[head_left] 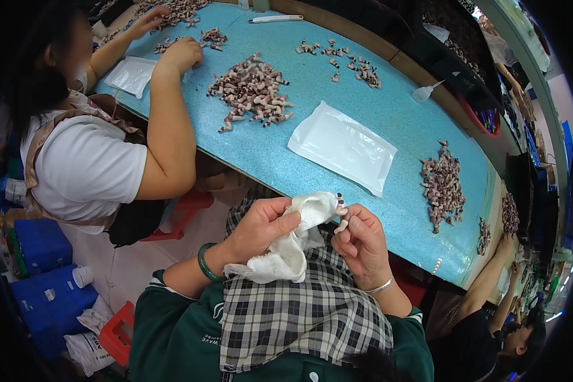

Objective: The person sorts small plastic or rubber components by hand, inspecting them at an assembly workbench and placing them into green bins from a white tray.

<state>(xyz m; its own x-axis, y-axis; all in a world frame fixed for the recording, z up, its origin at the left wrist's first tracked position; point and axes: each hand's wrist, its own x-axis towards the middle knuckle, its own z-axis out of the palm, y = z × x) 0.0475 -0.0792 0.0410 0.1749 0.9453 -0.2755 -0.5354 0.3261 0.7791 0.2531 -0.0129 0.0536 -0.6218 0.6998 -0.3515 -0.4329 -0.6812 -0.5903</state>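
My left hand (264,229) grips a white cloth (277,262), which hangs over my checked apron, with part of it lifted toward my right hand. Between the fingertips of my right hand (365,245) is a small pale figurine with dark bands (341,209), right against the cloth's end. Both hands are just off the near edge of the blue table (248,159). Beyond them lies a flat white packet (344,148). A large heap of similar small figurines (251,92) is further back to the left, and another heap (442,188) is to the right.
At left, a co-worker (95,159) reaches over the table to small piles; another person's arm (490,274) comes in at right. Loose figurines (366,71), a dropper bottle (423,93) and a white pen-like tool (275,19) lie at the back. Blue bins (41,245) stand on the floor.
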